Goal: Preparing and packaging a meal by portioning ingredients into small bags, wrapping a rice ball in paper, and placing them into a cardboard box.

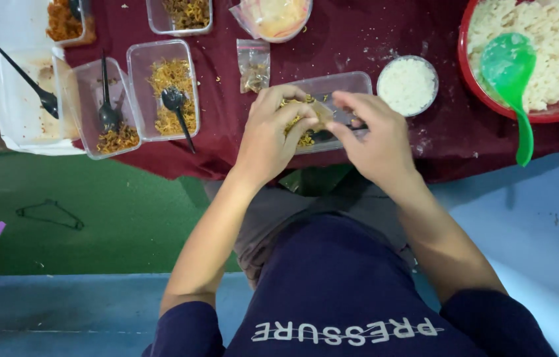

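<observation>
Overhead view of a person working at a low table covered by a maroon cloth (385, 36). Both hands are meeting at the centre of the view over a clear rectangular container (339, 89) that is resting near the cloth's front edge. The left hand (269, 135) is curling its fingers inward, partly closed, and is pinching a small clear packet (316, 116) holding yellowish shredded food; strands of the same food are showing between its fingertips. The right hand (375, 135), at 3 o'clock from the left, is bending its fingers toward the same packet and is touching its right end, thumb and forefinger closing on it; whether the grip is firm cannot be told. The packet is sitting just above the container's open top. At 1 o'clock from the hands, a small round cup of white rice (407, 84) is standing beside the container. At 2 o'clock, a large red bowl of rice (544, 116) is holding a green plastic ladle (514, 86), whose handle is hanging over the rim. At 11 o'clock, a small sealed bag (253, 65) is lying on the cloth. At 9 to 10 o'clock, two clear trays of shredded food (160, 89) are each carrying a black spoon (175, 106).
</observation>
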